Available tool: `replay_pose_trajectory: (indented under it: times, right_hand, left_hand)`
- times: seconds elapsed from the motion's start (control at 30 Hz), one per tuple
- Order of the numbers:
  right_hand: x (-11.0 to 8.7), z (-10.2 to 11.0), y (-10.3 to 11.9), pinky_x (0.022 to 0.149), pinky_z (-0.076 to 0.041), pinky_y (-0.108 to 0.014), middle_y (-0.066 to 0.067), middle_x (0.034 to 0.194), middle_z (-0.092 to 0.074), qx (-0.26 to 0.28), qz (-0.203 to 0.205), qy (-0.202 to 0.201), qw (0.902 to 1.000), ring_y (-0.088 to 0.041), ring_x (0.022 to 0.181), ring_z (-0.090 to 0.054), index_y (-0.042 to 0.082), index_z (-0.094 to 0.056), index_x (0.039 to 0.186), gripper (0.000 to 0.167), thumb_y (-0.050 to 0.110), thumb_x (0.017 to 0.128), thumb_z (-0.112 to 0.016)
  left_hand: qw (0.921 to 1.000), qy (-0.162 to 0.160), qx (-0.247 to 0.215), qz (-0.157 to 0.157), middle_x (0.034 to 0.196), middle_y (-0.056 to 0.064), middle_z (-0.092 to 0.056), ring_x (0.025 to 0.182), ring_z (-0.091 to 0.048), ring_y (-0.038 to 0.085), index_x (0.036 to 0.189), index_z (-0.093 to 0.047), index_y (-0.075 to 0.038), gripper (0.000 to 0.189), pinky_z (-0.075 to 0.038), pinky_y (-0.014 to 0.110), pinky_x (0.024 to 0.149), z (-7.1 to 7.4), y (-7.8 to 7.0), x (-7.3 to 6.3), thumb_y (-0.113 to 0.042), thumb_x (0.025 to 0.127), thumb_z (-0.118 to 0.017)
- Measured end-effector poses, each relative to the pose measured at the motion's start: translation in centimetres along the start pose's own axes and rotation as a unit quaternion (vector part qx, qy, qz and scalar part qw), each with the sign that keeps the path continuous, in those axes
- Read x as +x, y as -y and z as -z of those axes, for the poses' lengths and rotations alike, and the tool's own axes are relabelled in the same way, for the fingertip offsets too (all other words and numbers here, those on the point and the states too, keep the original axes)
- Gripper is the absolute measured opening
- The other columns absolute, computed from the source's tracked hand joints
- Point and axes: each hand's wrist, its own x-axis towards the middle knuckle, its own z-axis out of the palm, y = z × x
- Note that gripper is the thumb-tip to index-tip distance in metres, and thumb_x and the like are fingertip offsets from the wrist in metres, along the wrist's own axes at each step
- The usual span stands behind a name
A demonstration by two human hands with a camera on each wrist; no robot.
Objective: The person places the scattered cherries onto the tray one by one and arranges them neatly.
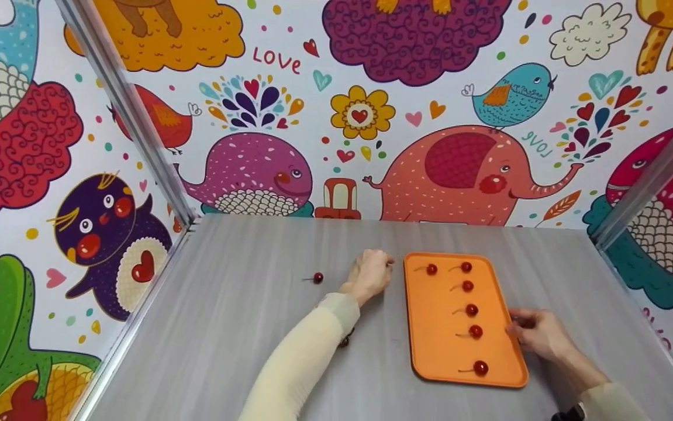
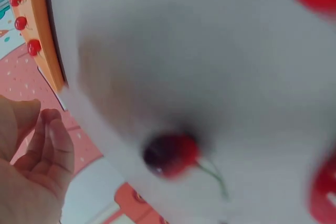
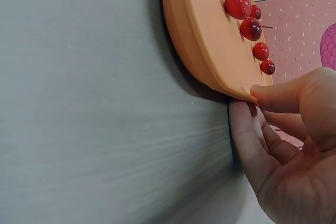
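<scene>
An orange tray (image 1: pixel 438 339) lies on the table with several dark red cherries (image 1: pixel 472 310) on it, most in a column along its right half. My right hand (image 1: pixel 544 334) pinches the tray's right edge, thumb on the rim and fingers underneath, as the right wrist view shows. Just left of the tray's far left corner is my left hand (image 1: pixel 369 272), its fingertips bent toward the thumb with no object visible between them. A loose cherry (image 1: pixel 318 278) with a stem sits left of that hand. Another dark cherry (image 1: pixel 344 342) is partly hidden by the left forearm.
The grey table (image 1: pixel 225 327) meets printed cartoon walls (image 1: pixel 278 169) at the back and sides. Metal posts (image 1: pixel 131 105) stand at the corners. Close to the left wrist camera, blurred red cherries (image 2: pixel 325 192) show at the frame's edge.
</scene>
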Motion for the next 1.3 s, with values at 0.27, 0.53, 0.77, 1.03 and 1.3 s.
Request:
replay_pose_trajectory:
  times: [0.27, 0.53, 0.77, 1.03, 1.3]
  right_hand:
    - [0.1, 0.4, -0.3, 0.076, -0.070, -0.036, -0.016, 0.107, -0.075, -0.002, -0.011, 0.003, 0.9999, -0.015, 0.092, -0.071, -0.018, -0.057, 0.151, 0.051, 0.002, 0.105, -0.069]
    - [0.1, 0.1, -0.5, 0.074, -0.069, -0.035, -0.016, 0.106, -0.079, 0.005, -0.004, 0.003, 1.0000, -0.013, 0.090, -0.075, -0.021, -0.056, 0.149, 0.051, 0.000, 0.104, -0.068]
    - [0.1, -0.1, -0.3, 0.077, -0.070, -0.037, -0.013, 0.106, -0.079, 0.011, -0.013, 0.007, 0.9998, -0.013, 0.091, -0.075, -0.021, -0.055, 0.150, 0.051, 0.000, 0.105, -0.066]
    - [0.2, -0.2, -0.1, 0.076, -0.070, -0.036, -0.016, 0.105, -0.077, 0.006, 0.000, 0.007, 1.0000, -0.013, 0.090, -0.074, -0.022, -0.055, 0.149, 0.051, 0.001, 0.105, -0.067]
    - [0.2, -0.2, 0.1, 0.076, -0.070, -0.035, -0.015, 0.104, -0.077, 0.012, -0.014, 0.005, 0.9998, -0.013, 0.090, -0.073, -0.021, -0.055, 0.150, 0.051, 0.001, 0.106, -0.066]
  left_hand:
    - [0.9998, 0.006, -0.013, 0.014, 0.136, 0.008, -0.082, 0.125, -0.078, 0.026, 0.136, -0.082, -0.011, 0.029, -0.064, 0.046, 0.110, 3.2, 3.3, -1.0, -0.017, 0.114, -0.065]
    - [0.9998, -0.008, -0.002, -0.016, 0.123, 0.011, -0.086, 0.120, -0.081, 0.031, 0.126, -0.085, -0.008, 0.025, -0.065, 0.051, 0.106, 5.9, 6.9, -1.8, -0.015, 0.110, -0.067]
    - [0.9990, -0.030, -0.004, -0.033, 0.123, 0.010, -0.087, 0.120, -0.081, 0.033, 0.122, -0.088, -0.010, 0.022, -0.064, 0.051, 0.106, 7.1, 9.6, -3.5, -0.014, 0.106, -0.073]
    - [0.9982, -0.060, -0.006, -0.002, 0.119, 0.013, -0.087, 0.115, -0.083, 0.035, 0.118, -0.088, -0.008, 0.020, -0.065, 0.053, 0.103, 8.1, 12.6, -5.5, -0.010, 0.104, -0.075]
    - [0.9952, -0.044, 0.016, 0.086, 0.120, 0.011, -0.086, 0.118, -0.080, 0.033, 0.117, -0.088, -0.009, 0.019, -0.064, 0.052, 0.105, 8.1, 14.6, -6.9, -0.010, 0.105, -0.073]
